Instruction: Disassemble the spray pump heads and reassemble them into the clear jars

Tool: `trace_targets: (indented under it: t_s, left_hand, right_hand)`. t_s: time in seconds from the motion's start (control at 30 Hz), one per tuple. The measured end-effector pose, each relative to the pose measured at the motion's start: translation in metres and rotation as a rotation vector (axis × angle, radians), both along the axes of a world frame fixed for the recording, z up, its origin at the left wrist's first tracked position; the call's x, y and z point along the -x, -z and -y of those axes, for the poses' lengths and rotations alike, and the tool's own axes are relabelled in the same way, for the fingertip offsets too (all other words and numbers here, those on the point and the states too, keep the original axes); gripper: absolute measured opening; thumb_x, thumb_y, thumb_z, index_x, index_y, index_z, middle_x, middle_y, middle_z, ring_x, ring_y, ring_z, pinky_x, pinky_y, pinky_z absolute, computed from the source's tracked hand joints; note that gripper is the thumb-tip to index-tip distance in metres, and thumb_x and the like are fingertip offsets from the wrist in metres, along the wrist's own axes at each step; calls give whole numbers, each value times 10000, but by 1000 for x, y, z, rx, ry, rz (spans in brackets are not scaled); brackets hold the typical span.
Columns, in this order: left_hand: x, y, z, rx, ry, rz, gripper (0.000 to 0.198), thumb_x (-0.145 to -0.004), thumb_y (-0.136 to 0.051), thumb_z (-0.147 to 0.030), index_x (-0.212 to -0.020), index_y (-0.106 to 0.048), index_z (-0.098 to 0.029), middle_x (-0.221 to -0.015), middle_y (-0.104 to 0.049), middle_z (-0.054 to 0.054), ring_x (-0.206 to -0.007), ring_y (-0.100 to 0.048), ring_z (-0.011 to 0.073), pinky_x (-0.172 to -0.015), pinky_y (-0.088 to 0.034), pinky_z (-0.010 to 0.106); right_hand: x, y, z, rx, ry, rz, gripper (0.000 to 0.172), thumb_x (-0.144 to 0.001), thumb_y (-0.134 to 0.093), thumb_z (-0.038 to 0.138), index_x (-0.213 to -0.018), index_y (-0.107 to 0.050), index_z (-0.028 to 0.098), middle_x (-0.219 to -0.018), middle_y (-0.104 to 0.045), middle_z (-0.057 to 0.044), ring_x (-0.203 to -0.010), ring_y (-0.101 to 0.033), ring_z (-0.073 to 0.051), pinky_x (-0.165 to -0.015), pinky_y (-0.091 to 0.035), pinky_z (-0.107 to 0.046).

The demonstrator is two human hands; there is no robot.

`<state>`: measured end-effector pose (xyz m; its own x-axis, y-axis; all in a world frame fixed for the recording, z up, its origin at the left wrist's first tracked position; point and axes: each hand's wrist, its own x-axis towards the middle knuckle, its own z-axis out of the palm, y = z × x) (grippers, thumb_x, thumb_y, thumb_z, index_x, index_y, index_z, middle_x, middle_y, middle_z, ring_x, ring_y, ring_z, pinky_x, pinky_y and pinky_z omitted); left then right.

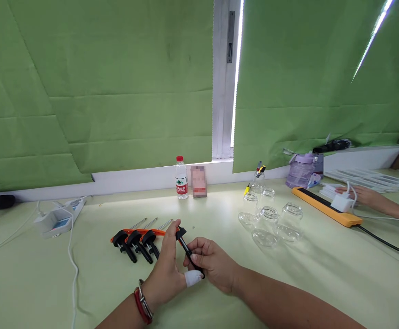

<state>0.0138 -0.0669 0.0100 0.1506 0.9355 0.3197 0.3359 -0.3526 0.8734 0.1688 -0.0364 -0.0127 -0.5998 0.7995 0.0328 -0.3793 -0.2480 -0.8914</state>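
A black rod-shaped tool (188,251) with a dark rounded collar at its upper end is held tilted between my hands. My left hand (168,269), a white wrap around its thumb, spans it, with the fingers at the collar end and the thumb by the lower end. The fingers of my right hand (213,265) pinch the black shaft near its lower part. Left of my hands lie three similar tools (135,241) in a row, with black handles, dark collars, orange arms and thin metal rods. My left hand partly covers the nearest one.
Several clear jars (267,224) stand to the right, one holding pens. At the back are a water bottle (182,180) and a small pinkish box (199,182). A purple jug (300,170), an orange power strip (326,208) and another person's hand (364,196) are right. White cables (71,256) run left.
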Motion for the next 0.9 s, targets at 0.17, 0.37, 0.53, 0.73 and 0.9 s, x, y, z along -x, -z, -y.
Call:
trace_targets:
  t_s: [0.17,0.37,0.53,0.73,0.9]
  left_hand:
    - [1,6,-3,-160,13,-259,1204,-514,-801,-262,-1453,-48,-234,-1472,-130,162,-1362,-99,369,-1080,-178,559]
    - [-4,8,-2,-266,-63,-472,1287,-507,-799,-411,-1443,66,-232,-1437,-83,199,-1347,-113,411,-997,-317,589]
    - [-4,10,-2,-327,-75,-518,1296,-487,-794,-448,-1436,63,-236,-1427,-70,195,-1342,-123,412,-1002,-315,589]
    - [-7,12,-2,-405,-91,-519,1229,-482,-779,-394,-1429,-18,-209,-1415,-112,213,-1337,-120,430,-986,-312,613]
    - [-8,10,1,-409,-108,-480,1095,-530,-705,-295,-1416,-68,-204,-1428,-113,197,-1344,-129,406,-992,-334,573]
  right_hand:
    - [-2,0,0,7,-30,-1,335,-675,-737,316,-874,-524,151,-717,-644,-25,-555,-550,-108,-572,-389,-254]
    - [-1,-3,2,26,-22,-15,266,-696,-721,242,-878,-563,129,-708,-649,-33,-621,-546,-103,-631,-376,-247]
    - [2,-2,3,80,-31,-70,268,-674,-738,216,-857,-567,124,-695,-646,-33,-604,-543,-97,-620,-369,-240]
    - [2,3,2,107,-78,-100,273,-701,-726,234,-885,-554,129,-717,-648,-36,-570,-541,-86,-599,-370,-235]
    - [2,-1,3,141,-103,-110,310,-715,-724,271,-922,-536,137,-775,-649,-41,-588,-562,-89,-596,-394,-238]
